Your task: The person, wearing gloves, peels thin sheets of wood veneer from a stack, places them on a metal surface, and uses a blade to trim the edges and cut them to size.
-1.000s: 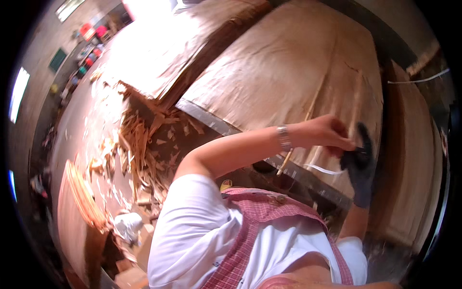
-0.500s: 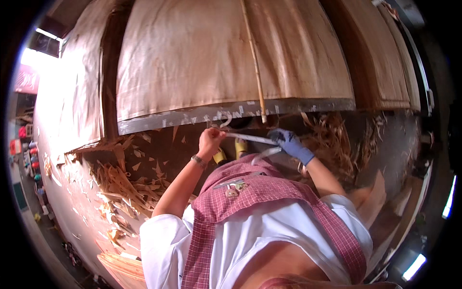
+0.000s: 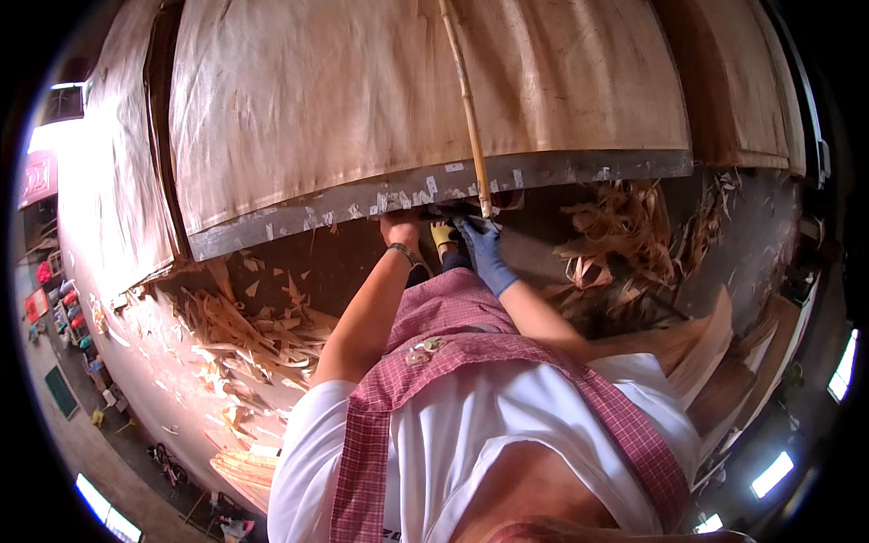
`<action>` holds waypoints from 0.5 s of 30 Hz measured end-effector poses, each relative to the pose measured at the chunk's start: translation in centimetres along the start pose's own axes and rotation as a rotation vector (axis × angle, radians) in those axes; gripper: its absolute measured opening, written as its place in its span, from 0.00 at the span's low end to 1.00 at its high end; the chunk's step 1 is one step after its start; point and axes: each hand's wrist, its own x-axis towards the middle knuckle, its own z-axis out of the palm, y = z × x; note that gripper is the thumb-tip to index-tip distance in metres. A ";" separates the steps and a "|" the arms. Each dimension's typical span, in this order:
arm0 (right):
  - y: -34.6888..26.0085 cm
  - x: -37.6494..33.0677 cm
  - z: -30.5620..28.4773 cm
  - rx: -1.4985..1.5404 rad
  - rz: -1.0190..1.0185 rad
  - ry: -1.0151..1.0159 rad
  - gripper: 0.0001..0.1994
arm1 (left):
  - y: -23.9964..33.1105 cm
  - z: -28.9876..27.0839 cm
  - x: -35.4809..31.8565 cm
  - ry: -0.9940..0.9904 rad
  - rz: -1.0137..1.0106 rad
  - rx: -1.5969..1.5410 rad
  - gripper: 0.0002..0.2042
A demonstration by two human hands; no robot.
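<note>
My bare left hand (image 3: 401, 228) reaches in at the front edge of the wide veneer sheet stack (image 3: 362, 100); its fingers are hidden under the grey edge strip (image 3: 317, 204). Close by on the right, my right hand (image 3: 487, 252), in a blue glove with dark fingertips, is bent inward below that same edge. Its fingers look closed, but what they hold is hidden; a small white sliver shows beside them. A long thin bamboo stick (image 3: 466, 100) lies across the sheets, its near end just above the glove.
Curled veneer scraps (image 3: 244, 339) litter the floor on the left, and another heap (image 3: 620, 235) lies on the right. More sheet stacks stand at the left (image 3: 113, 154) and right (image 3: 738, 90). A yellow shoe (image 3: 444, 235) shows between my hands.
Both hands have moved forward to the stack's edge, the right one also leftward. The white strip stretched between them earlier is now mostly out of sight.
</note>
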 end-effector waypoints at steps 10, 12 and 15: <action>7.6 5.4 -2.3 -0.272 -0.083 0.010 0.15 | 0.1 -6.1 0.0 0.010 0.330 0.612 0.17; -1.1 2.1 2.4 -0.404 0.000 0.055 0.16 | -4.5 -14.0 -1.0 0.124 -0.134 0.605 0.16; 0.8 2.8 1.4 -0.380 -0.059 0.261 0.18 | -6.9 -28.3 -2.2 0.564 -0.286 0.709 0.14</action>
